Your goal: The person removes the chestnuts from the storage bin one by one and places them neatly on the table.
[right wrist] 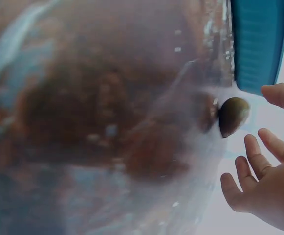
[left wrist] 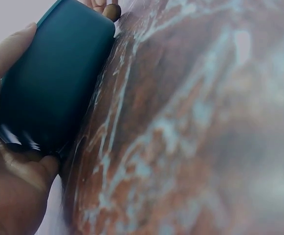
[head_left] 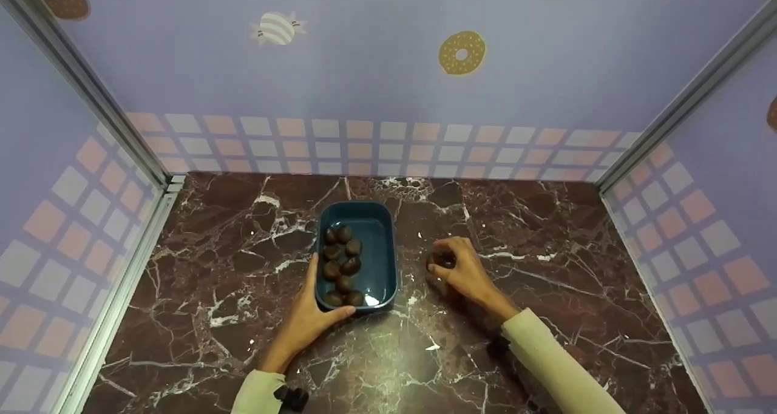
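A dark teal rectangular container (head_left: 381,244) stands on the marble-patterned table with several brown chestnuts (head_left: 331,271) lying along its left half. My left hand (head_left: 306,317) holds the container at its near-left corner, the thumb along the front rim and the fingers against the left side. In the left wrist view, that hand (left wrist: 14,181) covers part of the container's wall (left wrist: 58,73). To the right of the container, my right hand (head_left: 464,274) arches over a single chestnut (right wrist: 233,116) on the table. The right wrist view shows its fingers (right wrist: 254,156) spread and apart from this chestnut.
A purple back wall (head_left: 376,80) with checked squares and printed sweets rises behind the table (head_left: 243,244). Similar panels with metal edge strips (head_left: 127,298) stand at the left and right sides.
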`<state>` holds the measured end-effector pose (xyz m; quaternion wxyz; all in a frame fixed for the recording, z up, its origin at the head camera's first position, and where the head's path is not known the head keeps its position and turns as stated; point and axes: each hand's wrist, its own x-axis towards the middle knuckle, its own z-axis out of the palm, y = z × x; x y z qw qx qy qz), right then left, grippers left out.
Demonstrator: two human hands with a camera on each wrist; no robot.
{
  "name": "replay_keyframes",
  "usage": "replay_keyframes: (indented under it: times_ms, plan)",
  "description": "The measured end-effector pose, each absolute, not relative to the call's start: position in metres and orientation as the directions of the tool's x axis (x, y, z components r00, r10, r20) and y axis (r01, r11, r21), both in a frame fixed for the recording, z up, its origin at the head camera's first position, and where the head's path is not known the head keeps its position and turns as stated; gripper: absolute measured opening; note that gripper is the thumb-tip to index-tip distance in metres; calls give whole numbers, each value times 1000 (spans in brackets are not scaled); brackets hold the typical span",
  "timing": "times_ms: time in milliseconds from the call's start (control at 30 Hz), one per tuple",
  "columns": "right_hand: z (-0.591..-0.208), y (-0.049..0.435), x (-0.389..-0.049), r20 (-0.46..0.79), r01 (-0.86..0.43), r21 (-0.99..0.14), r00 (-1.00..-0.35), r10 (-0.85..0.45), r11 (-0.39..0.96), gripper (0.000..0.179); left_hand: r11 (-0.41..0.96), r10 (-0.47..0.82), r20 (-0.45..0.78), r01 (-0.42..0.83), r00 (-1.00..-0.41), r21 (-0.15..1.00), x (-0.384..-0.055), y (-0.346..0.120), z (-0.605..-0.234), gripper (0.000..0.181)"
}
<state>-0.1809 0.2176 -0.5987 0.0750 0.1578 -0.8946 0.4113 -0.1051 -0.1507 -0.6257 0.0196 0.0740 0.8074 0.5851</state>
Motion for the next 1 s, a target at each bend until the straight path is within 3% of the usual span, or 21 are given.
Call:
replay_keyframes:
  times_ms: [733, 1000]
  plan:
    - [-570, 161, -187, 350, -503, -683, -862, -367, 530, 44, 287, 142, 61, 100, -988, 953, -106, -152, -628, 136]
    - [-559, 140, -187, 300, -494, -706, -857, -418, 508, 45, 279, 154, 53, 94, -987, 956, -105, -151, -626, 135]
